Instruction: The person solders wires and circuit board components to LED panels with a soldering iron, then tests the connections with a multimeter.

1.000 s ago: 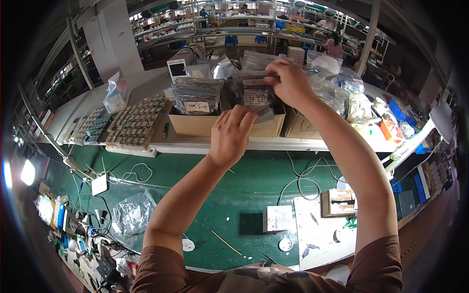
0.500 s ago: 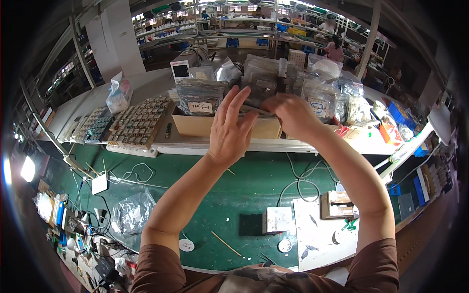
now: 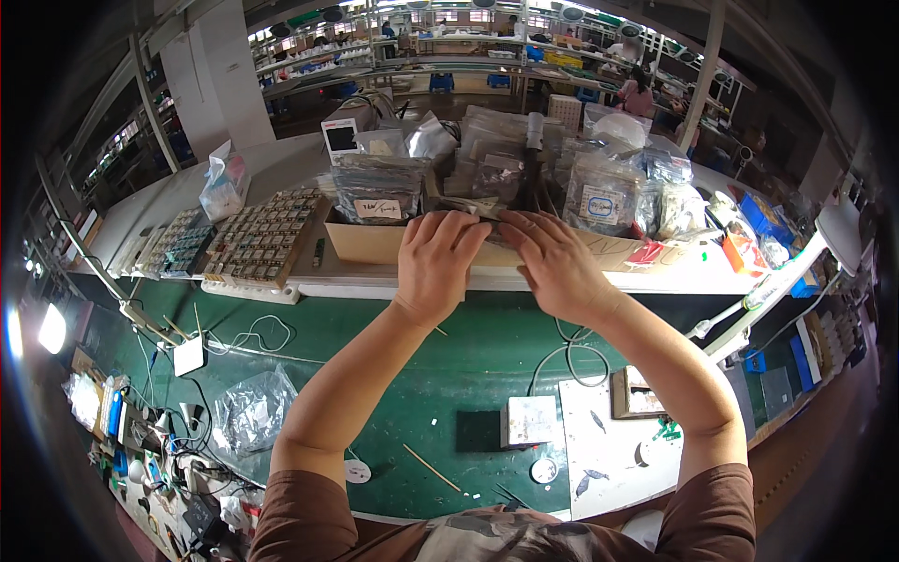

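Note:
Both my hands meet at the front of a long cardboard box [image 3: 361, 245] packed with upright clear and grey plastic bags. My left hand [image 3: 435, 262] has its fingers curled over the box's front edge. Close beside it, my right hand [image 3: 567, 272] reaches in with fingers bent and held together. Between the fingertips shows the crumpled upper edge of a greyish plastic bag [image 3: 471, 206]; the rest of it is hidden. A labelled bag [image 3: 379, 192] stands left of my hands, and another labelled bag [image 3: 599, 201] stands to the right.
Left of the box lies a wooden tray of small parts [image 3: 262, 234]. A white lamp arm [image 3: 777, 295] rises at the right. On the green bench [image 3: 393, 375] are a small white box [image 3: 529, 421], a crumpled clear bag [image 3: 251, 412], a cable and a white board [image 3: 609, 492].
My left hand has lowered and its spread fingers have curled at the box front. My right hand has come down and nearer, from among the bags to beside the left.

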The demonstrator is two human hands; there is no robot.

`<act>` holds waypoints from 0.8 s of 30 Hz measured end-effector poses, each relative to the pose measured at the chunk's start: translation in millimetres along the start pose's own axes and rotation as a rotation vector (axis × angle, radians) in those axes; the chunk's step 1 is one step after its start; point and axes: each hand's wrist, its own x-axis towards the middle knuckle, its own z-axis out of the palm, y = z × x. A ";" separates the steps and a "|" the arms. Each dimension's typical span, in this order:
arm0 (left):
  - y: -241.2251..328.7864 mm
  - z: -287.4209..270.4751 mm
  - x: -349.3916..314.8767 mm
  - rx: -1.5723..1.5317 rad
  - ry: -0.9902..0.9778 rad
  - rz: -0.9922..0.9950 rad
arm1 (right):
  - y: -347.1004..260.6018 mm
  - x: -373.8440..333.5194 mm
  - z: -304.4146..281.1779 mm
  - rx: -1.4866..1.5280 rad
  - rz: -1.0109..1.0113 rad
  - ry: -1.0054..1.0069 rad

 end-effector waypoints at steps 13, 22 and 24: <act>8.0 -2.0 -1.9 0.098 -0.154 -0.093 | 19.6 -62.5 -44.5 -0.025 0.078 0.303; 34.9 -14.0 12.3 0.102 -0.250 -0.157 | 145.9 -142.2 -118.4 -0.056 0.491 0.571; 52.4 -16.4 25.6 0.347 -0.158 -0.016 | 155.5 -162.1 -111.0 0.024 0.482 0.507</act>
